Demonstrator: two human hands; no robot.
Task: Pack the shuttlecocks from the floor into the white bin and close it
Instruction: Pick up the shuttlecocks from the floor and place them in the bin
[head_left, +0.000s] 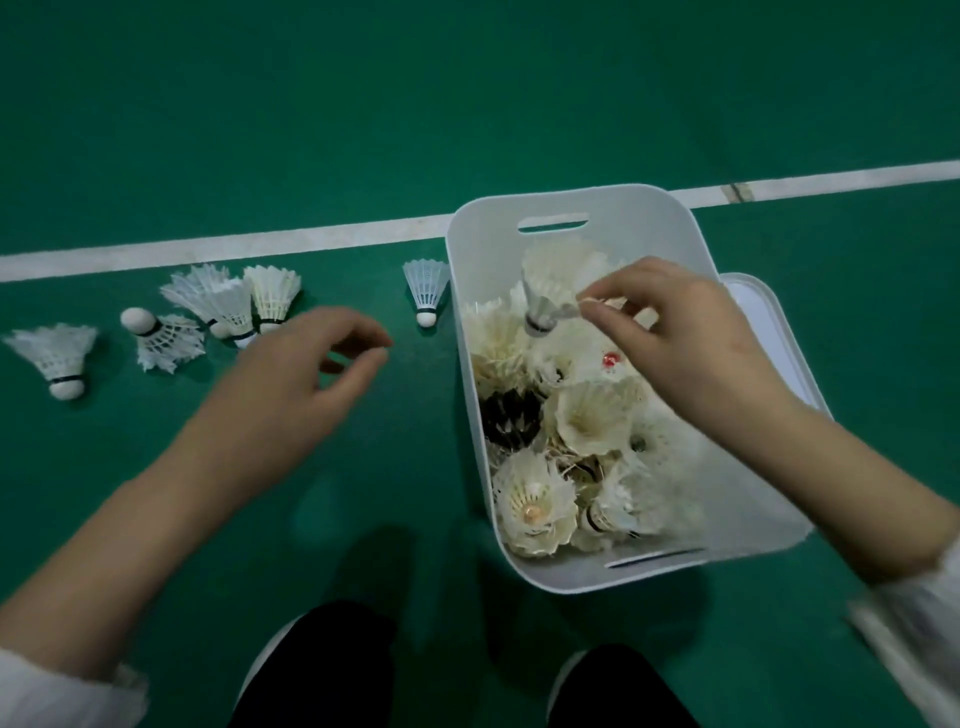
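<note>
The white bin (649, 223) is seen standing open on the green floor (467, 104), with part of a white court line (208, 249) covered by its far end. It is filled nearly to the rim with a heap of shuttlecocks (587, 415), mostly white, with 1 dark shuttlecock (511, 418) among them. The lid (763, 306) is laid flat on the floor against the bin's right side and is partly hidden by the right hand (691, 343). That hand is held over the bin's far half, thumb and forefinger pinched on the feather edge of the held shuttlecock (550, 280), which is hung cork-down just above the heap. The left hand (301, 379) is held over the floor left of the bin, blurred, its fingers loosely curled and nothing gripped. 5 shuttlecocks are left on the floor. The nearest shuttlecock (426, 288) is set just beside the bin's left wall, cork toward the person. An overlapping pair (234, 299) is found just beyond the left hand's fingers, a tipped shuttlecock (163, 340) with its cork turned away lies further left, and the far-left shuttlecock (54, 356) is placed well apart from the bin.
</note>
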